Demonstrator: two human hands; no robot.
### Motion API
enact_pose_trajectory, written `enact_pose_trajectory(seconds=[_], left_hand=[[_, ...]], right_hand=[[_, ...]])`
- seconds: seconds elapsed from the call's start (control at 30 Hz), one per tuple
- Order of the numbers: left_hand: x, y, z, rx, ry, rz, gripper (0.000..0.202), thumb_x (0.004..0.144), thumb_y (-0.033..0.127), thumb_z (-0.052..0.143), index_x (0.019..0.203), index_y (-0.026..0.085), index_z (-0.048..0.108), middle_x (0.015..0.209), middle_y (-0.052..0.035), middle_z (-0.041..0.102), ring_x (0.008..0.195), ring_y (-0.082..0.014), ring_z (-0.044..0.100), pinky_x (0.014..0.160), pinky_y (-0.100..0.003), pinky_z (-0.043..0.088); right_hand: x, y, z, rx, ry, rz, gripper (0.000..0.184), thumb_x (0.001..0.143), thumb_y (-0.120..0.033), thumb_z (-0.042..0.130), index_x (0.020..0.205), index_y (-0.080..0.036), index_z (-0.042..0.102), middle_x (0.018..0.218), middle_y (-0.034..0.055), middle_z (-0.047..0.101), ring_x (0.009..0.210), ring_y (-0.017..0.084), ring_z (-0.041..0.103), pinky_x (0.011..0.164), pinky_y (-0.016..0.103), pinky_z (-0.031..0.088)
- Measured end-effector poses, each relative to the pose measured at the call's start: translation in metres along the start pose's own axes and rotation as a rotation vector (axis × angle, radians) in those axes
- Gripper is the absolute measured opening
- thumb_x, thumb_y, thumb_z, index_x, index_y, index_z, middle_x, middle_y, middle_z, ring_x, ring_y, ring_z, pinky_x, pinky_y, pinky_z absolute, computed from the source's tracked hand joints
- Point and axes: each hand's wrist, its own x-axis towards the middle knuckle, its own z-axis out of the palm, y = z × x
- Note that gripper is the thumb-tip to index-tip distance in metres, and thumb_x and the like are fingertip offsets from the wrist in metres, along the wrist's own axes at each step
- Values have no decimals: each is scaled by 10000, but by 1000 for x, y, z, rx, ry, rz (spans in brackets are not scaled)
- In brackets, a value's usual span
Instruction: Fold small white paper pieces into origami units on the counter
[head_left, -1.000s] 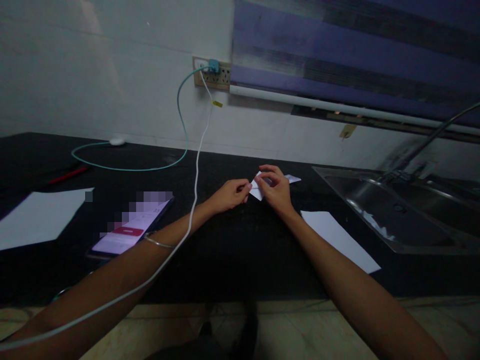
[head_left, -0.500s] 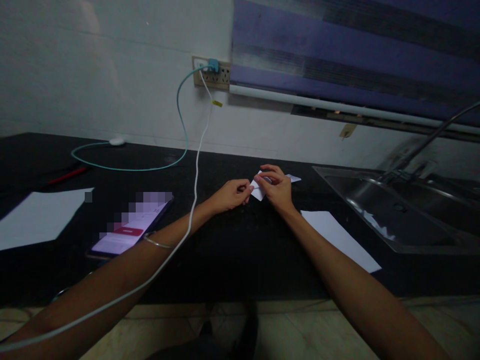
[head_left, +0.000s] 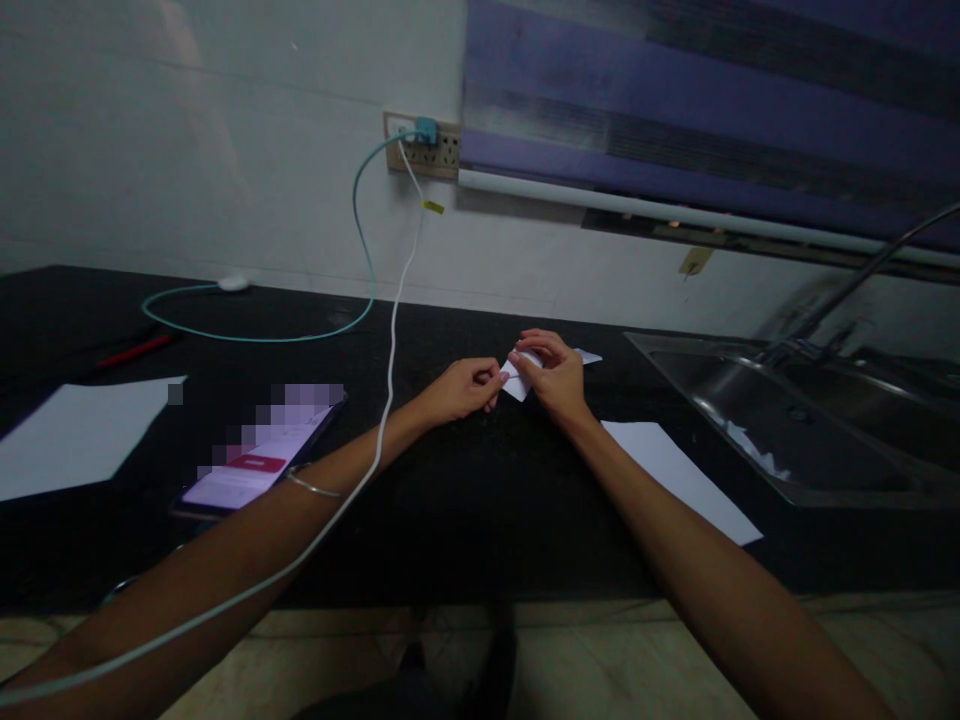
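Note:
A small folded piece of white paper [head_left: 516, 384] lies on the black counter [head_left: 450, 500], far from me near the wall. My left hand [head_left: 459, 388] pinches its left corner with thumb and fingers closed. My right hand [head_left: 553, 372] is curled over the paper's right part, fingertips pressing on it. A tip of the paper [head_left: 589, 356] sticks out past my right hand.
A lit phone [head_left: 259, 458] lies left of my left arm. A white cable [head_left: 390, 380] runs from the wall socket [head_left: 424, 145] across my left arm. White sheets lie at the left [head_left: 75, 435] and right [head_left: 675, 475]. A steel sink [head_left: 795, 425] is at right.
My right hand's fingers have shifted slightly leftward over the paper, covering more of it. Arms and the other objects stay where they were.

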Motion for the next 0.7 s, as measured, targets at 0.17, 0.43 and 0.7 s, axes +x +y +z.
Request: enact_pose_trajectory(seconds=[0.17,0.43,0.7], left_hand=[[1,3,-2,-16,-67,-6,284,969,354,530,753,170,546,681,-16,628,608,-101,576,601,-230,427],[5,-3,-4,7,-153,5,427,1019,434,422,728,165,581,646,-26,608,561,-105,511,560,-239,383],[5,-12,-6,115,-203,44,527,1008,532,408,649,172,548,571,-1,519,487,-99,426,508,-251,323]], right_hand=[[1,3,-1,8,-7,4,165,697,-261,828,833,-225,744,1074,81,674,1094,257,643,1006,491,531],[-1,-1,0,53,-102,17,196,681,-267,847,839,-228,739,1119,83,673,1108,255,642,1004,486,524],[-2,-2,3,102,-109,12,263,647,-316,881,845,-233,729,1095,75,676,1083,238,649,1012,466,525]])
